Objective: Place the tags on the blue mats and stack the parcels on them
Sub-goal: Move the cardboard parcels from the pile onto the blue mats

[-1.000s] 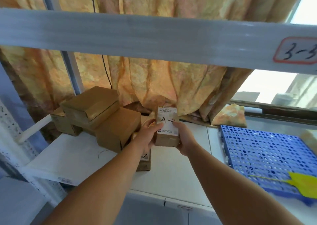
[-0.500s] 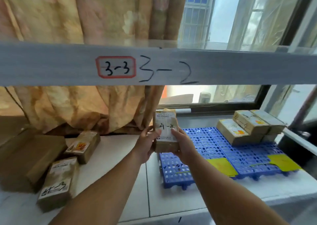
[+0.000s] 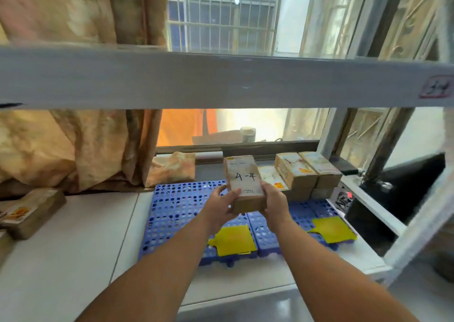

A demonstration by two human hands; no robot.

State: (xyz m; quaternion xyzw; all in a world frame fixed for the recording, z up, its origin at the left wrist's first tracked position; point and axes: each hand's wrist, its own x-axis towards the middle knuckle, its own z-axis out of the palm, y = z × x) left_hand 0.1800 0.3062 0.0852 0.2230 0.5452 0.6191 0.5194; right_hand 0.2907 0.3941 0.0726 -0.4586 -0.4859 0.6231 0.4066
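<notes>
Left hand [image 3: 220, 205] and right hand [image 3: 275, 203] clasp the sides of parcel marked 4-4 [image 3: 245, 179], held over the blue mats [image 3: 177, 211]; yellow tags [image 3: 232, 240] lie on the mats' front.

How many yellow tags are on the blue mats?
2: one yellow tag on the left blue mat, front edge; another on the right blue mat, front edge. Arms may hide more.

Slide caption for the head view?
Left hand and right hand hold parcel 4-4 over blue mats bearing yellow tags, beside stacked parcels.
</notes>
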